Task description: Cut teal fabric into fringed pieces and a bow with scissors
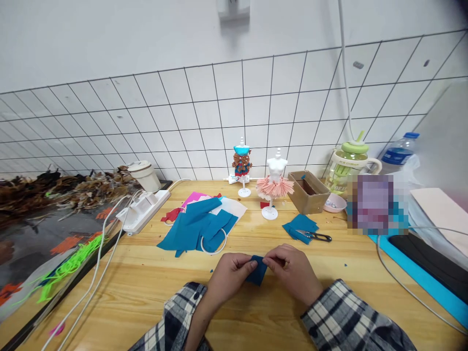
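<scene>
A small blue piece (259, 275) is held in front of the body, near the middle of the table's (157, 292) near side. Its upper left part is pinched between thumb and fingers of the left hand (231, 273), and its upper right corner is nipped by the fingertips of the right hand (290, 270). Both hands are nearly closed, the other fingers curled in; the thin material is presumably gripped at two points so that its top edge is kept under control while the lower part is left free. Whether the surface is touched by it cannot be told.

Beyond the right hand, snips (319, 237) are laid over a pile of blue pieces (303, 224), handles toward the right edge, probably for easy reach. Larger blue sheets (193, 219) are spread toward the left edge, overlapped by a white ring (213, 254). Nearer the far edge, a dress form (277, 170) in a pink skirt (275, 186) is stood upright, perhaps to be kept out of the hands' way.
</scene>
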Action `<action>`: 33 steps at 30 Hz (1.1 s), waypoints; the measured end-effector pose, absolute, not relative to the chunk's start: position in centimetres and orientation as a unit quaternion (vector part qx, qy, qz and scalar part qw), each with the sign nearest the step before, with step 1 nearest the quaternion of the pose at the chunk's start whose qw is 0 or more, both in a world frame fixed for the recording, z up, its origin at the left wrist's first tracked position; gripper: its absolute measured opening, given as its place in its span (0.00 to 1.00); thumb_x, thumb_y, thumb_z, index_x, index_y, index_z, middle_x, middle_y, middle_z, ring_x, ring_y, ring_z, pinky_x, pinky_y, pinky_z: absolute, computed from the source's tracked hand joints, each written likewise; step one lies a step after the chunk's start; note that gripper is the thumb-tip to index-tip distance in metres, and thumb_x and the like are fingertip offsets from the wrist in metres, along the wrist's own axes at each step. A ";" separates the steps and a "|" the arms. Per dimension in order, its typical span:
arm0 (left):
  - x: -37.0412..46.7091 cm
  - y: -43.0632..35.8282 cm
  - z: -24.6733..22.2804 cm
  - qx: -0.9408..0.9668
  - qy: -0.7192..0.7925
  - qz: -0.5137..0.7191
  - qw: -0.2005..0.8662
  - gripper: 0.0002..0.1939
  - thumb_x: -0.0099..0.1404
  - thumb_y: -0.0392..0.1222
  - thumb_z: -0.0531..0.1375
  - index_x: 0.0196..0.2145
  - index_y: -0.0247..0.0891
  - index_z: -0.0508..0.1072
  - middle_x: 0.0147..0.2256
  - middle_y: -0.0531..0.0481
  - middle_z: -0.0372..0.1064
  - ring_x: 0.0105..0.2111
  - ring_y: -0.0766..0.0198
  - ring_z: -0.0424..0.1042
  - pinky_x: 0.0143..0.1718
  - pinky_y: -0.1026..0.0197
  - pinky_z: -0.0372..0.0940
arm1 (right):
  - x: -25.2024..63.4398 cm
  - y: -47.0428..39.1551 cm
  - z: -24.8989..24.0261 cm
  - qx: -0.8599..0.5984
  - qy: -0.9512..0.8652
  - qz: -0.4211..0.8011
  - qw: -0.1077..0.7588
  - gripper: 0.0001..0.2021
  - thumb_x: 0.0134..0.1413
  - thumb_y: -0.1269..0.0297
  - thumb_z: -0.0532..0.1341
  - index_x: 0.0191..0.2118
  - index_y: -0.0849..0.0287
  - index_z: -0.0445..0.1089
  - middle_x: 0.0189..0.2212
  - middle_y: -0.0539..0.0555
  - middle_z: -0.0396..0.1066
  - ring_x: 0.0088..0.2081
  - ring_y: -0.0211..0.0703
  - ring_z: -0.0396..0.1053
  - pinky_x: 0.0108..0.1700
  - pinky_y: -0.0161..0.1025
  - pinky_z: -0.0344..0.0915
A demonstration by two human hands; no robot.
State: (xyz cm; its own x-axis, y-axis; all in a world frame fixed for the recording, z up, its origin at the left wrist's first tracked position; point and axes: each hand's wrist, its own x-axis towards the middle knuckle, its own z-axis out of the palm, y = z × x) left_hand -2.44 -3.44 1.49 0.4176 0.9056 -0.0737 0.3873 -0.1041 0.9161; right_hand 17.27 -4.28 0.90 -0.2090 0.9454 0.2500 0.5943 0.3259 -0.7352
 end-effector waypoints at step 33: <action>-2.9 -2.9 1.7 0.192 0.396 0.369 0.819 0.15 0.63 0.51 0.60 0.38 0.36 0.72 0.27 0.54 0.70 0.19 0.73 0.68 0.14 0.73 0.59 | 29.4 0.0 -0.8 -0.712 -0.696 -0.011 0.094 0.13 0.58 0.64 0.55 0.43 0.56 0.76 0.35 0.59 0.72 0.41 0.53 0.68 0.41 0.45 0.60</action>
State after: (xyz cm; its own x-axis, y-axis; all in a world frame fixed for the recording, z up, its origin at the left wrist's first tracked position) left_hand -2.92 -2.85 1.69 0.4140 0.7565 -0.5062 -0.4517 0.6535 0.6073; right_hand 29.39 -0.05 -0.79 0.0312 0.9888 0.1460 0.9928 -0.0137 -0.1192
